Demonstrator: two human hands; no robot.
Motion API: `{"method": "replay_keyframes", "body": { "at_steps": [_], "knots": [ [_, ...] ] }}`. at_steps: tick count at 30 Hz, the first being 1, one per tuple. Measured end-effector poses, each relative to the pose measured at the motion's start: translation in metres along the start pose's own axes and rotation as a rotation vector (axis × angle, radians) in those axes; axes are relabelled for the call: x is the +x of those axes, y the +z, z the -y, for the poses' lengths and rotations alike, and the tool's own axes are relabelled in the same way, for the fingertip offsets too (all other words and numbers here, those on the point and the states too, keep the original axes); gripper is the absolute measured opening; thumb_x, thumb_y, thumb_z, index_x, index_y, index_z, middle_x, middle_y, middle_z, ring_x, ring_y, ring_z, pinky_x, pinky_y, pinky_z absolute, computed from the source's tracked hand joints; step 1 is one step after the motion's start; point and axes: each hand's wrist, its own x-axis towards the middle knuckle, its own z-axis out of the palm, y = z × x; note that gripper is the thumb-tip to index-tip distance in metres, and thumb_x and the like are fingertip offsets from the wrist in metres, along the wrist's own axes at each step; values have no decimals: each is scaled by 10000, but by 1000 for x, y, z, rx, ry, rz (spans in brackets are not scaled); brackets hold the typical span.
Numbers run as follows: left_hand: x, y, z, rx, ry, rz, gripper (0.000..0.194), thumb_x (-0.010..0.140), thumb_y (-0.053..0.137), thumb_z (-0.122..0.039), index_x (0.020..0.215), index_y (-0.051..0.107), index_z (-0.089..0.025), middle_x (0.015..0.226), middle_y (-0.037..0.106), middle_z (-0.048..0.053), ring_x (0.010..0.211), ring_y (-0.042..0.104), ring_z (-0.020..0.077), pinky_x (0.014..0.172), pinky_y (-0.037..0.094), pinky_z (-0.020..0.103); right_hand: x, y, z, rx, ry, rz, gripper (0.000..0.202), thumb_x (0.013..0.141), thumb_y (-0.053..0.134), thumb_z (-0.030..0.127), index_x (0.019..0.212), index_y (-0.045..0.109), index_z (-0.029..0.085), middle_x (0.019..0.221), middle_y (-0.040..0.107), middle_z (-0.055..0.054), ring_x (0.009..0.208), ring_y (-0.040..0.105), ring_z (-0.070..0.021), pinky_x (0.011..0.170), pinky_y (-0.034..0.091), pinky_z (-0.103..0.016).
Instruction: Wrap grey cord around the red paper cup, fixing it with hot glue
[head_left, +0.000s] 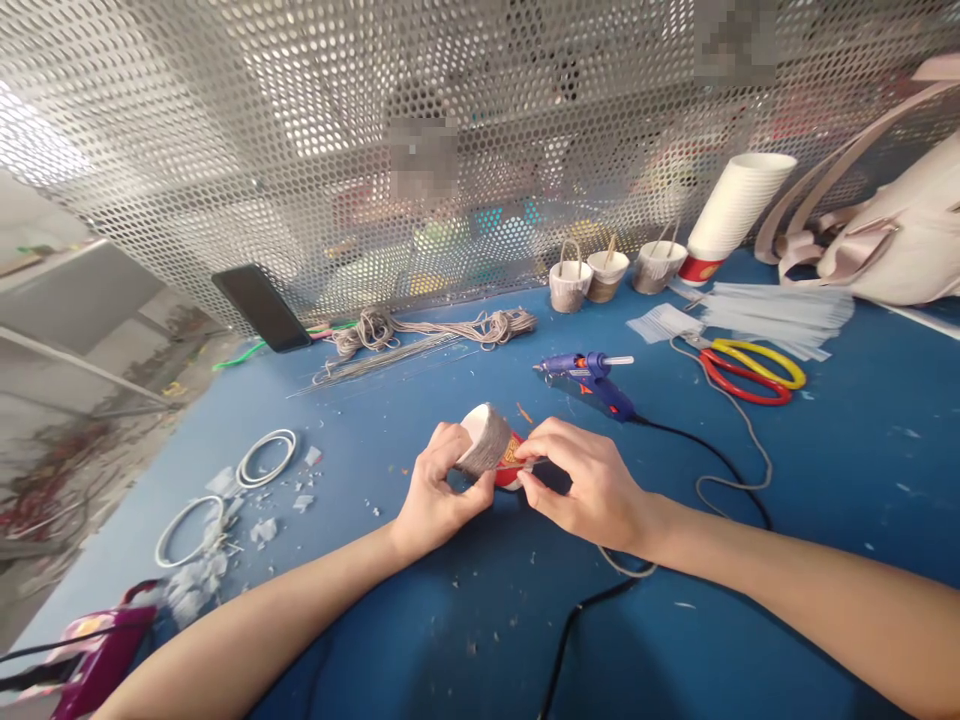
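Observation:
My left hand point(442, 480) grips a tilted paper cup point(486, 440) by its rim side. Grey cord is wound around the upper part of the cup, and its red printed lower part is bare. With fingers pinched, my right hand point(577, 475) holds the grey cord point(626, 573) against the cup's red part. From under that hand the cord trails across the table to the right. Just beyond my hands lies a purple-blue glue gun point(589, 375) with a clear glue stick in its back.
Scissors point(750, 370) and clear glue sticks point(780, 315) lie right. Behind them stand stacked paper cups point(739, 205) and small cord-wrapped cups point(570, 287). Cord bundles point(435, 330) and a phone point(262, 308) sit at the back. White rings point(266, 458) and scraps are left. A black cable point(570, 630) crosses the front.

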Motion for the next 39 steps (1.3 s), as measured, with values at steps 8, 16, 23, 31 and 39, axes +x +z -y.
{"method": "replay_keyframes", "body": {
  "at_steps": [8, 16, 23, 31, 39],
  "knots": [
    [-1, -1, 6, -73, -83, -40, 144, 788, 552, -250, 665, 523, -180, 677, 531, 17, 695, 449, 163, 640, 405, 297, -5, -17, 43, -99, -532, 248, 130, 843, 493, 200, 767, 597, 184, 624, 623, -12, 521, 531, -131, 482, 439, -277],
    [-4, -2, 12, -240, -163, -2, 191, 823, 542, -362, 812, 602, -181, 811, 570, 44, 790, 513, 187, 724, 430, 322, -5, -74, 1, -242, -209, 6, 148, 873, 479, 229, 769, 583, 220, 590, 616, -2, 505, 540, -134, 516, 419, -286],
    [-4, -1, 12, -342, -184, 6, 241, 791, 583, -412, 810, 615, -175, 787, 547, 43, 761, 498, 179, 697, 436, 306, 13, -68, -76, -271, 534, 113, 273, 727, 629, 418, 865, 634, 182, 830, 708, -64, 742, 659, -230, 617, 498, -332],
    [-4, 0, 13, -407, -263, 21, 227, 780, 602, -377, 862, 619, -165, 819, 541, 46, 755, 506, 167, 688, 442, 289, 34, -33, -98, -22, 549, 175, 159, 734, 590, 277, 797, 691, 171, 771, 723, -37, 766, 670, -229, 725, 527, -368],
    [-2, 0, 18, -256, -288, -22, 182, 783, 570, -328, 882, 606, -179, 823, 567, 33, 768, 524, 166, 723, 446, 283, 15, -53, -43, 108, 478, 140, 197, 819, 543, 324, 682, 612, 200, 602, 664, 3, 570, 643, -161, 585, 516, -274]
  ]
}}
